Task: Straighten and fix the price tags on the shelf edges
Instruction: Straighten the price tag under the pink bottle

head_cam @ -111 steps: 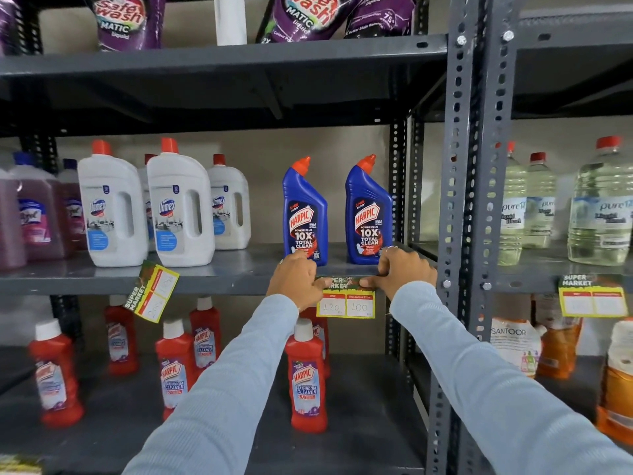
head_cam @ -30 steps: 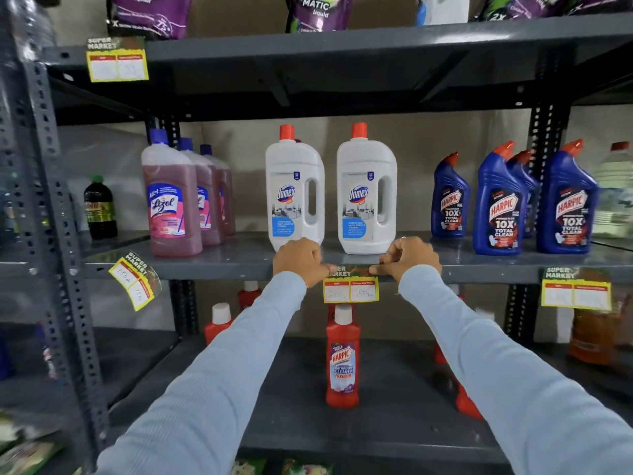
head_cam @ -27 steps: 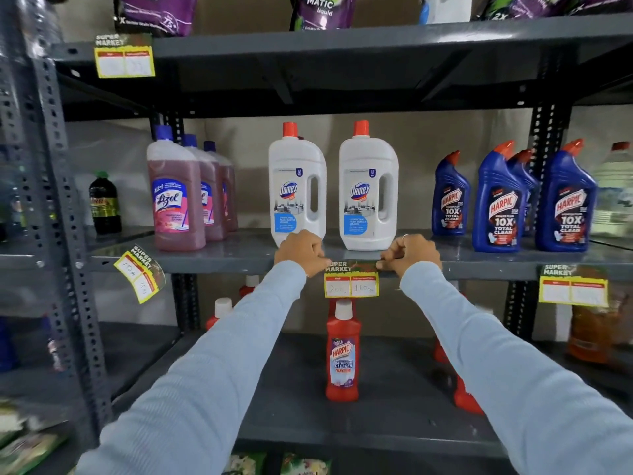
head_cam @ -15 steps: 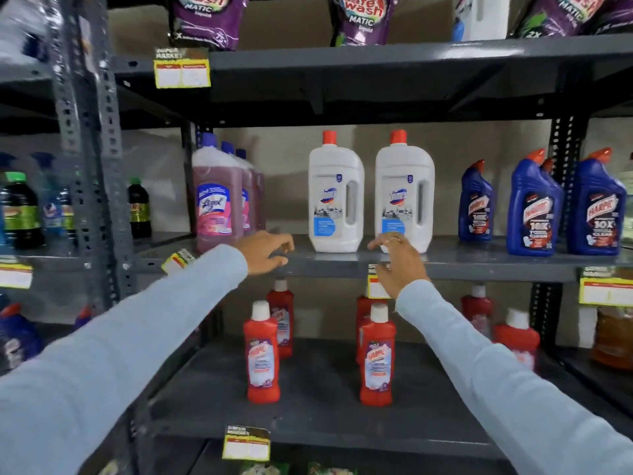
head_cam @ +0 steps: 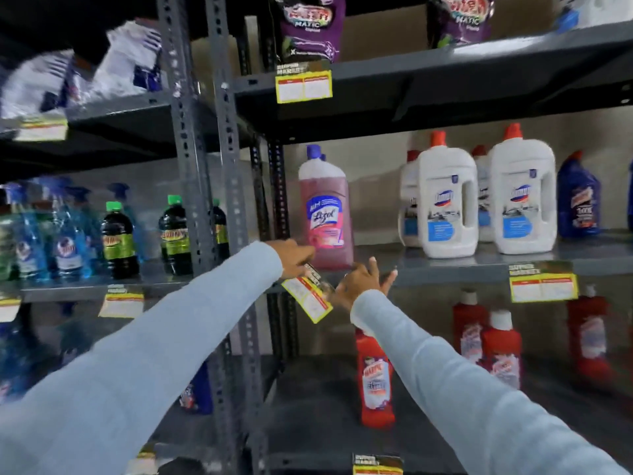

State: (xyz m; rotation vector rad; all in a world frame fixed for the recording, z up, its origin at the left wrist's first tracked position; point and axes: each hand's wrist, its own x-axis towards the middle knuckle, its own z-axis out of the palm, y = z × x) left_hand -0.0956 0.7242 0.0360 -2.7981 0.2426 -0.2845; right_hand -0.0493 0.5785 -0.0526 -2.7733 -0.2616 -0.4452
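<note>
A crooked yellow-bordered price tag hangs tilted on the edge of the middle shelf, below a pink Lizol bottle. My left hand is at the tag's upper left corner, fingers reaching onto its top; whether it grips the tag is blurred. My right hand is just right of the tag with fingers spread, empty. A straight price tag sits further right on the same shelf edge. Another straight tag is on the upper shelf edge.
Grey slotted uprights stand left of my hands. White Domex bottles and blue Harpic bottles share the middle shelf. Red cleaner bottles stand below. Dark bottles and blue spray bottles fill the left bay, with tags there.
The view has swung left. Both hands left the tag under the white bottles, now straight, and moved to the tilted tag below the pink bottle.
</note>
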